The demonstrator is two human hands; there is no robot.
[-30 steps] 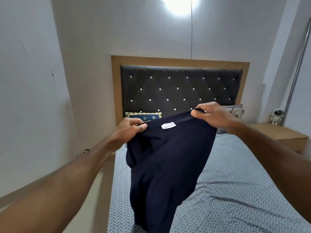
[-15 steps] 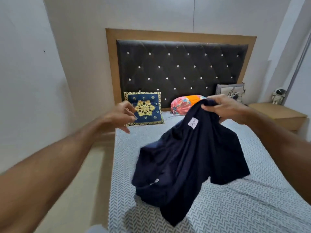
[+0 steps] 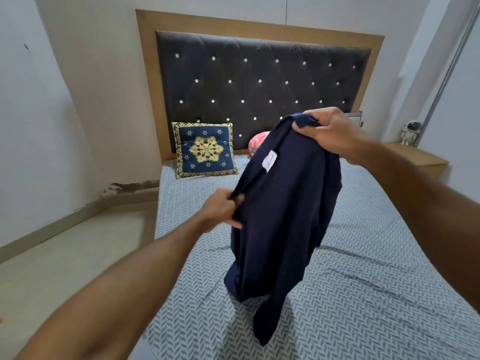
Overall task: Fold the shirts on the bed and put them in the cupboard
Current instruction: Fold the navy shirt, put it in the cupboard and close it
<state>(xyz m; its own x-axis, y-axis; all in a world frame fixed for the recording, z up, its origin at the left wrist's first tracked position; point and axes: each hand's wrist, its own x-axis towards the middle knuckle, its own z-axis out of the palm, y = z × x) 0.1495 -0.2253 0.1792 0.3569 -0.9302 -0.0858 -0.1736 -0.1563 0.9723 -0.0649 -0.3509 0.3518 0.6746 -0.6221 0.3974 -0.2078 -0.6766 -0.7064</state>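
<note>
Above the bed [image 3: 363, 294], both hands grip the shirt [image 3: 283, 216] (navy).

Navy shirt [image 3: 283, 216]: dark, plain, white label on inner fabric near its top. Hangs bunched and unfolded, upper end raised above the bed [image 3: 376, 294], lower tail draping down to touch the herringbone sheet near mid-bed. Cupboard out of view.

Soft, even indoor light falls from above, laying a diffuse shadow on the bedsheet [image 3: 363, 294] below the hanging navy shirt [image 3: 280, 216], while wide-angle distortion bows the walls beside the headboard [image 3: 259, 81] and the near forearms look slightly soft.
</note>
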